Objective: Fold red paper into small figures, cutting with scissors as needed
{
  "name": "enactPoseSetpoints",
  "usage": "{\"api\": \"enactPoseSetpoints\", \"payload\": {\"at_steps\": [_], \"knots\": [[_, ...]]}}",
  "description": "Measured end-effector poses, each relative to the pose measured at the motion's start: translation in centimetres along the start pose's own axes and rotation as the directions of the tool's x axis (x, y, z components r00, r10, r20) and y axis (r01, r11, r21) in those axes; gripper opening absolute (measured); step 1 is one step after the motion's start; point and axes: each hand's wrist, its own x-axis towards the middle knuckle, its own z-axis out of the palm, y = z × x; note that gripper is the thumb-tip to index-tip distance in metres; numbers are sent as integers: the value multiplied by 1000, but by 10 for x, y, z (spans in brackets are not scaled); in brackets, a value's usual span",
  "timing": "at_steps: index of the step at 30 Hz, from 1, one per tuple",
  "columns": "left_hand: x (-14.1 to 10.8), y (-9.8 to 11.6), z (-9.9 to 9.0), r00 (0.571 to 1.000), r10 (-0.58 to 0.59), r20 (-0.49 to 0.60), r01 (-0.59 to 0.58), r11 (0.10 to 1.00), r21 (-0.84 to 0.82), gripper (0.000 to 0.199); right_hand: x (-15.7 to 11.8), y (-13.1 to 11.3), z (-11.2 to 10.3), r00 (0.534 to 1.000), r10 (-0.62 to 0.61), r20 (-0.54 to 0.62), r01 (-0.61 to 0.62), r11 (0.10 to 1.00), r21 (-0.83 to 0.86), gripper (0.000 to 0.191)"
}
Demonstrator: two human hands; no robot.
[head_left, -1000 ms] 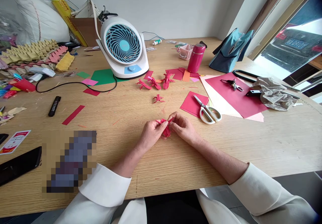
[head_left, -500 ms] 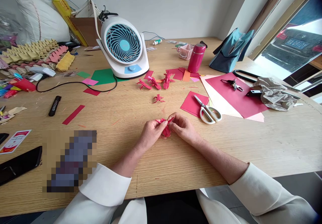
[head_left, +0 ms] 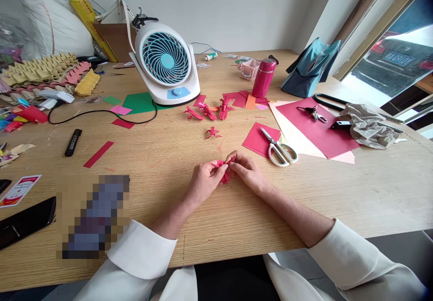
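Note:
Near the front middle of the table, my left hand (head_left: pixel 206 177) pinches a small folded red paper piece (head_left: pixel 224 177) from its left side. My right hand (head_left: pixel 246 170) grips the same piece from the right, its thumb and forefinger at a thin red point. The fingers of both hands almost meet and hide part of the paper. Just beyond them lies a small folded red figure (head_left: pixel 213 132). Farther back stand several more red folded figures (head_left: pixel 224 108). White-handled scissors (head_left: pixel 278 148) rest partly on red paper squares (head_left: pixel 257 138) to the right of my hands.
A white fan (head_left: pixel 167 66) stands at the back, its black cable (head_left: pixel 111 117) looping left. A red bottle (head_left: pixel 264 78), blue bag (head_left: pixel 309 71) and large paper sheets (head_left: pixel 304 125) are at the right. A black marker (head_left: pixel 73 142), red strip (head_left: pixel 99 154) and phone (head_left: pixel 29 222) lie left.
My left hand's thumb and fingers have shifted slightly to the right and upward over the red paper. My right hand has hardly moved.

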Motion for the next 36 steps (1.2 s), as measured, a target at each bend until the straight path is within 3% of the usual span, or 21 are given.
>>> {"api": "enactPoseSetpoints", "payload": {"at_steps": [9, 14, 21, 26, 32, 36], "knots": [[1, 0, 0, 999, 27, -21, -25, 994, 104, 29, 3, 12, 0, 999, -29, -19, 29, 999, -24, 14], [0, 1, 0, 1000, 29, -5, -28, 997, 77, 31, 3, 13, 0, 998, -48, -50, 44, 996, -75, 8], [1, -2, -3, 997, 34, -64, -35, 999, -15, 34, 0, 12, 1, 996, -66, -56, 54, 982, -182, 5], [6, -7, -5, 1000, 28, -3, -28, 990, -137, 26, -1, 12, 3, 996, -57, -66, 47, 989, -137, 2], [10, -10, -11, 993, -41, 107, 71, 952, -298, 23, -1, 11, 4, 998, -48, -50, 46, 998, -40, 10], [10, -11, -13, 986, -83, 144, 129, 928, -349, 24, -3, 11, 4, 996, -70, -48, 64, 990, -124, 9]]}}
